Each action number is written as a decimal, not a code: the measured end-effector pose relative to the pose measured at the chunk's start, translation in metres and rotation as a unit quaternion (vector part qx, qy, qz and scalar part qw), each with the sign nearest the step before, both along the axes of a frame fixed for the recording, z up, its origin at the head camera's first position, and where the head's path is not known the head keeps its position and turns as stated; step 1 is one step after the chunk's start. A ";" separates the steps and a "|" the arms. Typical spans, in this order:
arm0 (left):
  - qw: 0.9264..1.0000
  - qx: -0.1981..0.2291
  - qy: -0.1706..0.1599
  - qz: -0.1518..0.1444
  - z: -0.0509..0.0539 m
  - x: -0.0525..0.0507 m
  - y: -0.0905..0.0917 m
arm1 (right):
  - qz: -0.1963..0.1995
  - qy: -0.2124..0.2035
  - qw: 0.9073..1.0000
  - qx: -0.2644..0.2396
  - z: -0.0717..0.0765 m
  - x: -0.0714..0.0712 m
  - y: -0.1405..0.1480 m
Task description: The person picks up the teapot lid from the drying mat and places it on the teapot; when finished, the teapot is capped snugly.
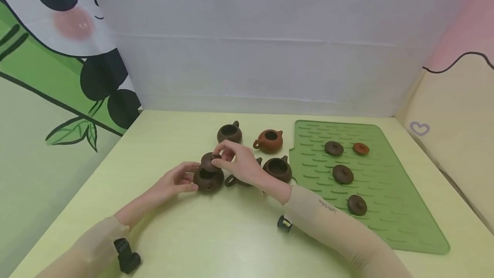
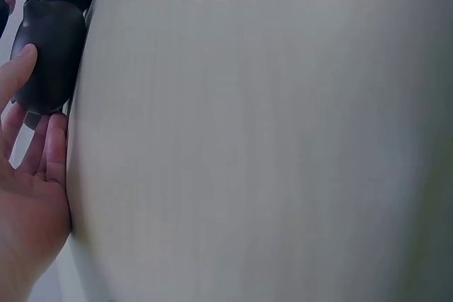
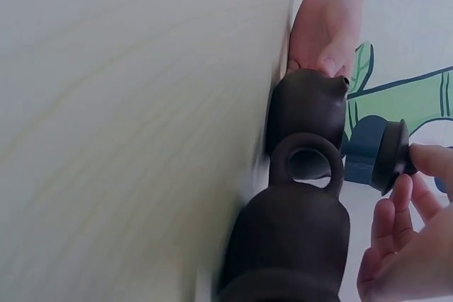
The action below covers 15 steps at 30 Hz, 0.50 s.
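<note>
A dark brown teapot [image 1: 209,182] without its lid stands on the table, its spout toward me. My left hand [image 1: 177,179] holds it from the left side, thumb at the near side and fingers behind. In the left wrist view the thumb lies against the teapot [image 2: 53,54]. My right hand [image 1: 243,162] pinches a dark lid [image 1: 209,162] by its knob, tilted just above the teapot's opening. The right wrist view shows the lid [image 3: 393,157] apart from the teapot [image 3: 304,107], held between thumb and fingers.
Behind stand a dark teapot [image 1: 229,134] and a reddish one [image 1: 271,141], both lidless. Another dark teapot [image 1: 278,170] stands right of my hand, with one more partly hidden under my wrist. Several lids, including a reddish lid [image 1: 360,148], lie on the green mat [image 1: 409,226].
</note>
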<state>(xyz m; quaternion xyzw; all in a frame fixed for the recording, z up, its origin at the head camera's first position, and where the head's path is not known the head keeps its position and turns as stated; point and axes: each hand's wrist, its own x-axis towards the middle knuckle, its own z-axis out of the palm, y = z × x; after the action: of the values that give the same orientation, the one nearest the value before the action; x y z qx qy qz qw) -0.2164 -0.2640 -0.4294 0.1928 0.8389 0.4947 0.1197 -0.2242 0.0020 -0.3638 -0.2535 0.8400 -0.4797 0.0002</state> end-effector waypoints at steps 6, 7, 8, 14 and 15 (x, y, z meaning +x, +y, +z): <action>1.000 0.011 0.005 -0.001 0.000 0.000 -0.001 | -0.004 0.010 1.000 0.008 0.005 -0.001 0.013; 1.000 0.009 0.006 0.001 0.000 0.000 -0.001 | -0.007 0.011 1.000 0.009 0.006 -0.001 0.015; 1.000 0.008 0.007 0.001 0.000 0.000 -0.001 | -0.010 0.011 1.000 0.009 0.007 -0.001 0.017; 1.000 0.007 0.011 0.002 0.000 0.000 0.001 | -0.026 0.004 1.000 0.005 0.012 0.000 0.029; 1.000 0.007 0.011 0.003 0.000 0.000 0.001 | -0.027 0.004 1.000 0.005 0.013 0.000 0.031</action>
<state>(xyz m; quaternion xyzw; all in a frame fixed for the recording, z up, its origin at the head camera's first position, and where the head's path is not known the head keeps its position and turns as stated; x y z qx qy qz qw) -0.2167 -0.2633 -0.4292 0.1972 0.8372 0.4986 0.1074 -0.2242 0.0330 -0.3506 -0.2325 0.8490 -0.4742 -0.0143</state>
